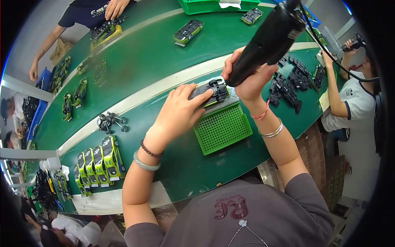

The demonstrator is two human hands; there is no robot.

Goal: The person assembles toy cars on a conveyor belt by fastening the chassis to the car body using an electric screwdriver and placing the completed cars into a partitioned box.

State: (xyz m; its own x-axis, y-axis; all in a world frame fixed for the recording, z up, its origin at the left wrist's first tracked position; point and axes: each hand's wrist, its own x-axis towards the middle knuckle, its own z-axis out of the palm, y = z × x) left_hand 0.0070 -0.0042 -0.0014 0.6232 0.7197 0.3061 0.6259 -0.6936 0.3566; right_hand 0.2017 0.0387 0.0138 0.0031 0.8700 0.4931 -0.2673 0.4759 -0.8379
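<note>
Green conveyor (164,53), green perforated tray (224,129) under toy car (207,92) in left hand (179,111), right hand (251,80) gripping screwdriver (267,41)

Four green toy cars (100,161) are sitting in a row well left of the hands. A loose wheel assembly (110,121) is lying just beyond them. Black chassis parts (290,82) are piling up just right of the hands, and another car (188,31) is lying beyond them on the belt (156,53).

Four finished green toy cars (100,161) are lined up at the near left; two upturned cars (188,31) are seen far off, and one perforated green tray (222,128) is counted centrally.
</note>
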